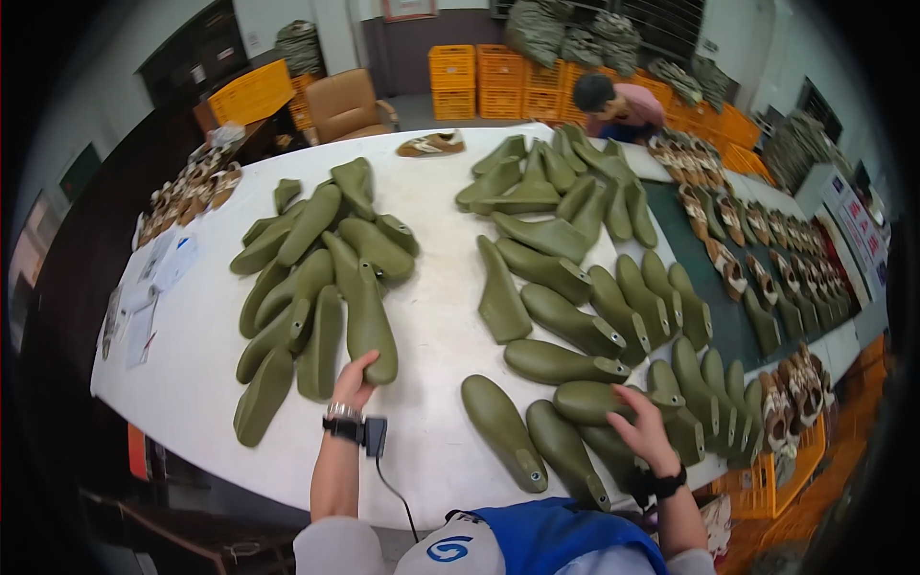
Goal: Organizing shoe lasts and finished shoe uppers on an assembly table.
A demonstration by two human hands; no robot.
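Green shoe lasts lie on the white table in two groups. In the left pile, my left hand [353, 383] is closed on the rounded lower end of a long shoe last [369, 321]. My right hand [644, 431] reaches into the right group, its thumb and fingers around the near end of a shoe last [583, 402] lying crosswise. Beside that one, two more lasts, an outer last [500, 426] and an inner last [565, 450], point toward me. Part of the lasts under my right hand and wrist is hidden.
Brown-and-white shoes stand at the far left [192, 196], with a single shoe [431, 144] at the back edge. Shoes and lasts line a green surface [704, 278] on the right. A person [623, 105] bends beyond the table near orange crates [500, 81]. A cable [395, 489] hangs from my left wrist.
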